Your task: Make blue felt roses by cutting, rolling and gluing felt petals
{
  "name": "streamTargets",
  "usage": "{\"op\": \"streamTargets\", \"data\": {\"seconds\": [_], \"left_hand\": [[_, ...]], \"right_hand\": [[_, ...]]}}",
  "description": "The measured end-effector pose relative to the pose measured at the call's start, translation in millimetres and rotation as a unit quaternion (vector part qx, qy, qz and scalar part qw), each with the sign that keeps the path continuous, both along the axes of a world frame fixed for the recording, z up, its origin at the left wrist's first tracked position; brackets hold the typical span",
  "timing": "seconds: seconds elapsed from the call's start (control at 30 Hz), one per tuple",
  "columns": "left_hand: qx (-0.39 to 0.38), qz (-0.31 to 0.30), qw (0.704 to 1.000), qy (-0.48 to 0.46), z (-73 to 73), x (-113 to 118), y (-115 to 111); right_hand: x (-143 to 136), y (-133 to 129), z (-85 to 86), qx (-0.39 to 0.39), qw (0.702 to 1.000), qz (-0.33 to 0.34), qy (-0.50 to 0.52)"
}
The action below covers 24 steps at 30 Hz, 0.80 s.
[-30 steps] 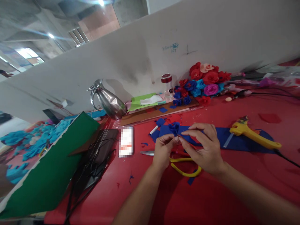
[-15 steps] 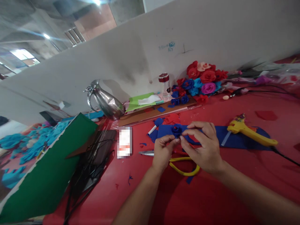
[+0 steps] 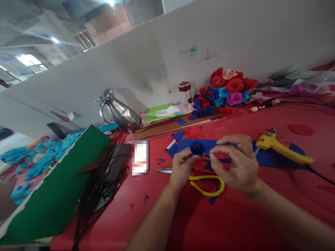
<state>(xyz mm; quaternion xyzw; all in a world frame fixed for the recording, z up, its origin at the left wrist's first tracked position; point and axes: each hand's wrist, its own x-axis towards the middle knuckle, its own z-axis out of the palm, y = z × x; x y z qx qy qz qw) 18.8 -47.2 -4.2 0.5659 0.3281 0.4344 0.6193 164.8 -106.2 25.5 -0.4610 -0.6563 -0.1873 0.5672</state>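
A small dark blue paper flower with a red fleck at its centre is pinched between the thumb and fingers of my left hand. Just to the right, apart from the flower, is my right hand. Its thumb and fingertips are drawn together, and whatever lies between them is too small to make out. Beneath both hands lie scissors with yellow handles, their blades pointing left. A long strip of blue crepe paper stretches behind my hands, with a yellow glue gun resting on it.
Blue and red paper scraps lie beyond my hands. Finished paper flowers, a lidded jar and a metal jug stand by the wall. A green board leans at left, with another person's hand behind it.
My right hand has drawn away from the flower to the right. My left hand keeps hold of the flower. Another person's hand has appeared at the left edge.
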Motion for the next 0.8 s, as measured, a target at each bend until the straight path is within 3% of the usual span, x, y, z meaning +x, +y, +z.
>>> {"op": "streamTargets", "data": {"seconds": [0.13,0.23,0.4,0.8], "left_hand": [[0.017,0.014,1.0,0.002,0.4,-1.5,0.9],[0.033,0.01,0.999,0.006,0.6,-2.0,1.3],[0.06,0.004,0.998,0.02,-0.7,-2.9,2.3],[0.111,-0.041,0.992,0.045,0.8,-6.3,6.7]], "right_hand": [[-0.2,-3.2,2.2,-0.027,0.999,0.033,-0.021],[-4.0,-2.5,0.1,-0.033,0.999,0.018,-0.036],[-6.2,0.7,-4.0,-0.019,0.998,0.009,-0.051],[-2.9,-8.2,1.0,0.03,0.994,0.085,-0.058]]}}
